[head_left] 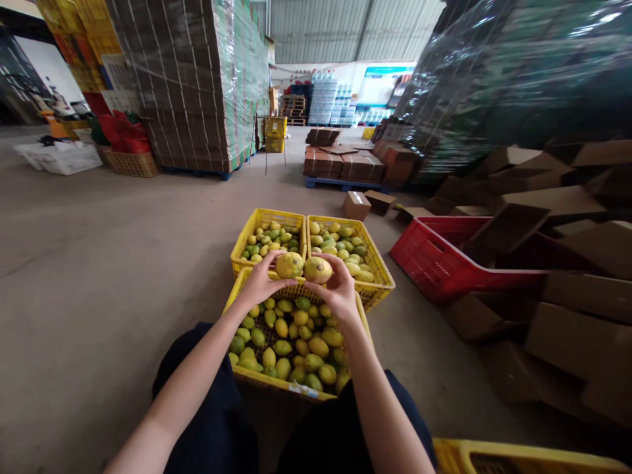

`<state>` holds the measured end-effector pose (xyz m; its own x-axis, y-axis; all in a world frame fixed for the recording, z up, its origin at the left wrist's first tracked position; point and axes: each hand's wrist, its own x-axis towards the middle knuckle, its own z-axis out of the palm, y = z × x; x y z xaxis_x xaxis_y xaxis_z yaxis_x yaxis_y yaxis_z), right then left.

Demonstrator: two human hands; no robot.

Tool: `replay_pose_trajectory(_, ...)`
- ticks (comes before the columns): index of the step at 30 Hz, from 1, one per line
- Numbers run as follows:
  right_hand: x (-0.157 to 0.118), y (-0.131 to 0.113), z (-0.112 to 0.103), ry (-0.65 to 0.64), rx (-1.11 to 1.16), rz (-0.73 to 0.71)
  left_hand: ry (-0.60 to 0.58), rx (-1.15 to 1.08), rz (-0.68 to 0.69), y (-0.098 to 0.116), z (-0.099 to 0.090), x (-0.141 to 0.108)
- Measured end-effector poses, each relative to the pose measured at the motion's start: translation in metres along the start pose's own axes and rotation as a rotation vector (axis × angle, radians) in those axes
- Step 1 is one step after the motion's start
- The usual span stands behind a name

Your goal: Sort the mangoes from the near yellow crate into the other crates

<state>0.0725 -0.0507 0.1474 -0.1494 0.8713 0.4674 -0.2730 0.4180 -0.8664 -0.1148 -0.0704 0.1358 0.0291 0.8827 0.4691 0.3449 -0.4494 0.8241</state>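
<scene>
My left hand (260, 285) is closed on a yellow-green lemon (289, 265), thumb below and fingers above. A second lemon (317, 270), yellow with a brownish end, is gripped by my right hand (340, 289). Both fruits are held side by side, close together, over the far edge of the near yellow crate (276, 388). Loose yellow and green lemons (281, 347) lie in that crate, between my knees. Behind it stand a back left yellow crate (240, 245) and a back right yellow crate (379, 299), both holding more lemons.
To the right, a red crate (429, 266) stands among a heap of cardboard boxes (577, 342). Another yellow crate (533, 454) shows at the lower right edge. Farther off are flattened cartons on a blue pallet (326, 184) and a tall wrapped stack (182, 85).
</scene>
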Motion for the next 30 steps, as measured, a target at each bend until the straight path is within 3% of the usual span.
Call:
replay_pose_trajectory(7,-0.001,0.005,-0.001,-0.024,-0.091,-0.106,-0.03,0.108,0.176,0.0,-0.005,0.003)
replay_pose_trajectory(12,0.0,0.003,-0.002,-0.02,-0.098,-0.052,-0.017,0.092,0.2,0.0,-0.007,0.005)
replay_pose_trajectory(17,0.0,-0.003,-0.004,-0.074,-0.076,0.255,-0.094,-0.15,-0.12,-0.002,-0.003,0.002)
replay_pose_trajectory(23,-0.004,0.002,0.01,0.044,-0.009,0.571,-0.162,-0.343,-0.622,0.0,0.008,-0.001)
replay_pose_trajectory(30,0.002,0.004,0.013,0.077,0.141,0.883,-0.227,-0.435,-0.885,0.003,0.009,0.0)
